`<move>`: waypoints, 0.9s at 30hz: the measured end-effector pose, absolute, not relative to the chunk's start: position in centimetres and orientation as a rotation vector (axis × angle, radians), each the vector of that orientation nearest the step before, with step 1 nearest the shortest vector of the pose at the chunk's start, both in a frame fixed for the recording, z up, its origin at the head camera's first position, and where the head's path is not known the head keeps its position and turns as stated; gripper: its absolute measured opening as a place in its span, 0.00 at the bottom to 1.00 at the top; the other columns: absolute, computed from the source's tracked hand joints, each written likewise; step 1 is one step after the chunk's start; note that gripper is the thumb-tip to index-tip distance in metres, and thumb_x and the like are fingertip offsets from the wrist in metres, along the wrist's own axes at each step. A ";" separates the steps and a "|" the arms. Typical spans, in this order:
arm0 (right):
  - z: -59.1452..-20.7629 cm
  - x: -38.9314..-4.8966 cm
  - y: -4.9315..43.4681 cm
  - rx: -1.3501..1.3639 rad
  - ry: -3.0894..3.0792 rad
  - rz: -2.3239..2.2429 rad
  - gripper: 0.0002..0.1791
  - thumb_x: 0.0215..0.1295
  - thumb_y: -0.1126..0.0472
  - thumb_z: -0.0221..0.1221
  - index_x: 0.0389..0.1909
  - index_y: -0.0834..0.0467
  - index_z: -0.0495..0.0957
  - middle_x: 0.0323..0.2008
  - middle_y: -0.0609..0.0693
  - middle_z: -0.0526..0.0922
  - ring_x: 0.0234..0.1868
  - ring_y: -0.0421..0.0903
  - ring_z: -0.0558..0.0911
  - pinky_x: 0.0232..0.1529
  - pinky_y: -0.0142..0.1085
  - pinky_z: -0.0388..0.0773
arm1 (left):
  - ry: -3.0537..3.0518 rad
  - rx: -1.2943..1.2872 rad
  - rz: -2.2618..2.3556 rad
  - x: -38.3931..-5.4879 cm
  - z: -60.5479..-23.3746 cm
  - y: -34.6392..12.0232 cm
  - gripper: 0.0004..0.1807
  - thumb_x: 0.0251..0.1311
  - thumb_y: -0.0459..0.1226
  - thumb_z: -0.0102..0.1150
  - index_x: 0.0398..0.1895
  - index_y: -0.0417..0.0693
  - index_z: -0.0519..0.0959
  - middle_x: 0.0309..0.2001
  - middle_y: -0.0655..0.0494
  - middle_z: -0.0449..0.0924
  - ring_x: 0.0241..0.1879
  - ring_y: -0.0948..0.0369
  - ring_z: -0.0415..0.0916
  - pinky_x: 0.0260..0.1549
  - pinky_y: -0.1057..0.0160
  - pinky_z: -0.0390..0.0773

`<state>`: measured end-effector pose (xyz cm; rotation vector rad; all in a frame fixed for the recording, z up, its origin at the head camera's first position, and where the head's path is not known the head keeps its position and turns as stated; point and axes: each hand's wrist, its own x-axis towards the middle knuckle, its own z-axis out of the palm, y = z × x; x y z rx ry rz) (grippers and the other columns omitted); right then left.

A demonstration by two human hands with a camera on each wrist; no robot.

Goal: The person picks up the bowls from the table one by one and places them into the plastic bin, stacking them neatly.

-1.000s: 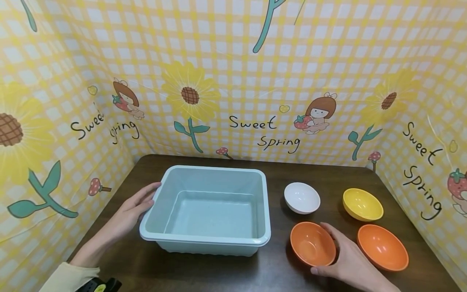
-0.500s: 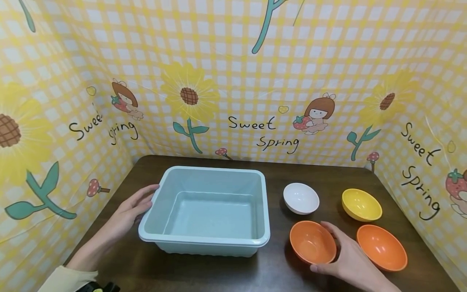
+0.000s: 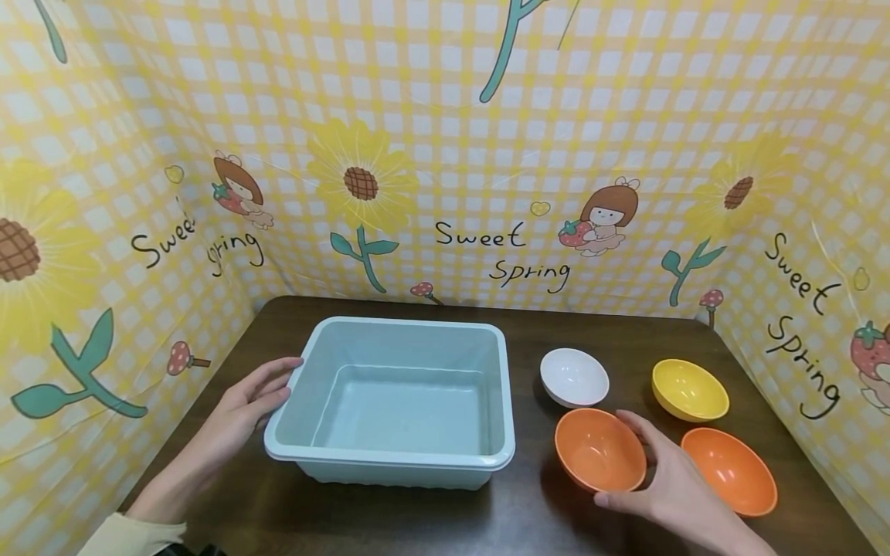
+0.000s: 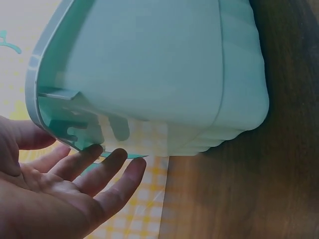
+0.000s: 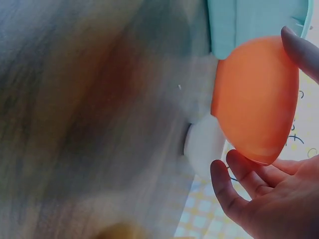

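Note:
My right hand [image 3: 664, 479] grips an orange bowl [image 3: 599, 448] by its rim, thumb on the near side and fingers on the far side. In the right wrist view the bowl [image 5: 259, 99] stands clear of the tabletop, its outer wall and foot showing. On the other side, my left hand [image 3: 253, 405] rests its relaxed fingers against the left rim of a light blue plastic basin [image 3: 403, 459]. The left wrist view shows those fingers [image 4: 102, 172] loosely bent beneath the basin's rim [image 4: 34, 84]. Nothing lies inside the basin.
A white bowl [image 3: 574, 377] stands just behind the held one. Farther right are a yellow bowl [image 3: 690, 390] and a second orange bowl [image 3: 728, 471], close to my right wrist. A checked cloth [image 3: 480, 154] walls the dark wooden table [image 3: 389, 521] at back and sides.
The gripped orange bowl has risen off the table and shifted slightly away from me with my right hand. My left hand stays at the basin's rim.

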<state>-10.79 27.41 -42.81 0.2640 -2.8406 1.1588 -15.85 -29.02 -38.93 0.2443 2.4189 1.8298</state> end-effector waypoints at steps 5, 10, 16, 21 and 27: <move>-42.0 -10.7 27.4 0.253 -2.827 1.162 0.63 0.42 0.45 0.86 0.76 0.59 0.63 0.65 0.55 0.79 0.52 0.50 0.82 0.47 0.37 0.78 | 2.435 0.233 1.859 -15.8 -39.2 -29.1 0.28 0.83 0.41 0.50 0.79 0.40 0.61 0.75 0.33 0.65 0.56 0.69 0.80 0.46 0.62 0.82; -41.2 -10.8 27.2 0.230 -2.846 1.122 0.63 0.43 0.42 0.85 0.77 0.58 0.62 0.65 0.55 0.78 0.54 0.51 0.82 0.47 0.39 0.79 | 2.427 0.220 1.877 -15.9 -39.3 -29.2 0.28 0.83 0.41 0.50 0.79 0.42 0.62 0.75 0.34 0.65 0.58 0.71 0.78 0.48 0.62 0.81; -40.4 -10.7 27.1 0.242 -2.847 1.064 0.63 0.43 0.40 0.84 0.77 0.57 0.63 0.65 0.54 0.79 0.55 0.51 0.82 0.48 0.43 0.79 | 2.417 0.221 1.881 -15.9 -39.4 -29.1 0.28 0.83 0.42 0.50 0.79 0.42 0.62 0.75 0.34 0.65 0.58 0.71 0.78 0.48 0.62 0.81; -39.7 -10.7 27.0 0.280 -2.815 1.023 0.63 0.42 0.39 0.85 0.77 0.56 0.64 0.64 0.52 0.80 0.53 0.49 0.82 0.48 0.41 0.79 | 2.415 0.204 1.876 -15.8 -39.3 -29.1 0.29 0.83 0.43 0.51 0.79 0.43 0.62 0.76 0.35 0.64 0.58 0.71 0.78 0.47 0.62 0.82; -38.6 -10.7 26.6 0.298 -2.796 0.981 0.63 0.42 0.37 0.84 0.77 0.54 0.64 0.64 0.50 0.80 0.52 0.48 0.82 0.48 0.42 0.78 | 2.415 0.180 1.875 -16.0 -39.3 -29.1 0.29 0.82 0.44 0.52 0.79 0.43 0.63 0.75 0.36 0.66 0.57 0.71 0.79 0.47 0.63 0.81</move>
